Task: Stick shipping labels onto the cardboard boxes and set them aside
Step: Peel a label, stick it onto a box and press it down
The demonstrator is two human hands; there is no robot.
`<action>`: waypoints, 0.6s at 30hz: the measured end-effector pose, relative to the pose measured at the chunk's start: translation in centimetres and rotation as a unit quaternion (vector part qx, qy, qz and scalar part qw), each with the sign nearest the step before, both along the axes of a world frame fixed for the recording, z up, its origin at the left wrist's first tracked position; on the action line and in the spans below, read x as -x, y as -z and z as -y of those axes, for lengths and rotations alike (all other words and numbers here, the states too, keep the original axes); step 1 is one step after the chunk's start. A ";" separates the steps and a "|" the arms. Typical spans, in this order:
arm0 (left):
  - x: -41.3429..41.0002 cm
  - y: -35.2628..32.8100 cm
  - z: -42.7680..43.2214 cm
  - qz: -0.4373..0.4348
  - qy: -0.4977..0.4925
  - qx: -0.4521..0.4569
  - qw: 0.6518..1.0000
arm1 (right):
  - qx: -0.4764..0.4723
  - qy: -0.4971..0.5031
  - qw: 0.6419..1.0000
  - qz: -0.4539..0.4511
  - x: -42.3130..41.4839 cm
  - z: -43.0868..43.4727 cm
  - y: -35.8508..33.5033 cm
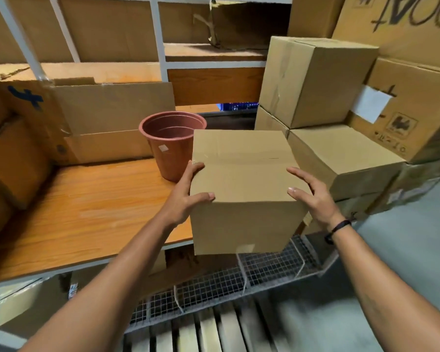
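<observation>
Here left hand and right hand grip the upright cardboard box (seam running left-right).

Orange wood-grain shelf; brown plastic pot upright near right edge; open cardboard carton behind, at back.

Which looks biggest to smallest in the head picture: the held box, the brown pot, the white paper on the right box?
1. held box, the largest, though it is also nearest the camera, which makes it look bigger.
2. pot.
3. white paper, clearly the smallest, and it sits farther back.
</observation>
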State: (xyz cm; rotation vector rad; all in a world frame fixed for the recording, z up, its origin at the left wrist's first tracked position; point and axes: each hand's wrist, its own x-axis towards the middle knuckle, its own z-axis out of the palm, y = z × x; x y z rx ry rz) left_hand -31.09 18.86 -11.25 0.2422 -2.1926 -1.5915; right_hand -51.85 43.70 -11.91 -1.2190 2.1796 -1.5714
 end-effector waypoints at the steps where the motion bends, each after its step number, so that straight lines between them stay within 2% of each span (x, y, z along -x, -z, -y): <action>1: 0.8 0.0 -0.4 -0.001 -0.001 0.001 1.000 | 0.000 0.004 1.000 0.003 0.7 -0.4 0.0; 7: 4.9 -0.8 -1.2 -0.015 -0.011 0.016 1.000 | 0.029 0.026 0.999 0.012 4.2 -1.6 -1.2; 9: 6.5 -2.5 -1.3 -0.031 -0.007 0.016 0.999 | 0.051 0.042 0.998 0.022 5.2 -1.8 -2.8; 13: 9.6 -7.1 -1.1 -0.077 -0.021 -0.006 0.997 | 0.075 0.074 0.994 -0.015 6.7 -1.8 -7.6; 18: 12.7 -12.4 -0.1 -0.083 -0.009 0.067 0.994 | 0.107 0.092 0.990 0.001 8.1 -2.7 -13.2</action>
